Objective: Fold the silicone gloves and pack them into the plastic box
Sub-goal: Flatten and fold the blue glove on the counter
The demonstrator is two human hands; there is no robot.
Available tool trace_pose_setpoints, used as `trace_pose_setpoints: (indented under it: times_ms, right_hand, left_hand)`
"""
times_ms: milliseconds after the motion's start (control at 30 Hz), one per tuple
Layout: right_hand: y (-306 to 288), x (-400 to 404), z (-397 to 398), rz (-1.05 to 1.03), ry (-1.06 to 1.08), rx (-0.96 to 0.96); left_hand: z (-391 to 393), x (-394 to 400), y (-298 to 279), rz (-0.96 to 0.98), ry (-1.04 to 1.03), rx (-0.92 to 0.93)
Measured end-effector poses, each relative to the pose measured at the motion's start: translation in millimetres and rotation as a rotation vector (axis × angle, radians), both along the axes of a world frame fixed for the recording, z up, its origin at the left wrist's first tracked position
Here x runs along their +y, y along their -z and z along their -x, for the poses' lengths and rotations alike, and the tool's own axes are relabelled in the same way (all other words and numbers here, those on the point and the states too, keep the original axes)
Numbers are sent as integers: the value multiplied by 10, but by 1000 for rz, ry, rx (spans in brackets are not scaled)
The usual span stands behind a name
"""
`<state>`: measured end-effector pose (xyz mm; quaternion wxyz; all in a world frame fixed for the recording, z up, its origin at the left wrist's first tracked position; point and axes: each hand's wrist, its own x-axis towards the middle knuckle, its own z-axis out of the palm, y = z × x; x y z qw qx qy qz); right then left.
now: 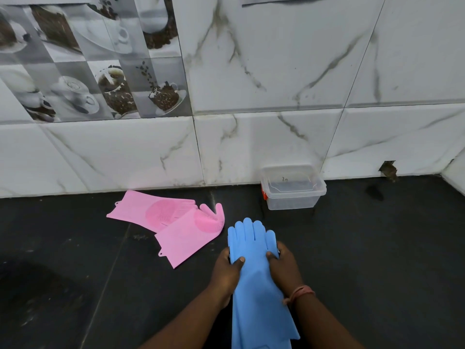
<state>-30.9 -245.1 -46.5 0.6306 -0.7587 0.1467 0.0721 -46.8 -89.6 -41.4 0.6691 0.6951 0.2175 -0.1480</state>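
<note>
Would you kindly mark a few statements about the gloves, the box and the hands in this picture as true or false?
1. Both hands grip the blue gloves. True: the left hand and right hand hold their two sides.
2. The pink gloves are already in the plastic box. False: they lie on the dark counter, overlapping each other.
3. The plastic box stands against the tiled wall. True.
4. The plastic box holds a blue glove. False: no glove is in it.
5. The right wrist wears a band. True.
</note>
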Motion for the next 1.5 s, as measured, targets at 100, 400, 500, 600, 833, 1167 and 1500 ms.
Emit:
trace_pose_setpoints:
  times_ms: [100, 400, 500, 600, 833, 1167, 1500]
  right_hand:
    - [65, 37, 39, 20, 32, 9]
    - [1, -8, 130, 94, 97, 50]
    - [-15, -22, 270, 152, 65, 43]
    - [-19, -30, 445, 199, 34, 61]
    - [-13, -167, 750, 494, -169, 284]
    - [37, -163, 956, 469, -93, 297]
    - [36, -93, 945, 763, -251, 201]
  left_hand:
    - [-19, 35, 6, -68, 24, 11]
    - [54, -25, -108, -218, 63, 2]
    - [211, -54, -90, -269, 32, -32]
    - [374, 19, -28, -282, 55, -5]
    - [753, 144, 67, -343, 170, 124]
    - [847, 234, 77, -390, 161, 156]
    - [941, 225, 110, -770, 327, -3]
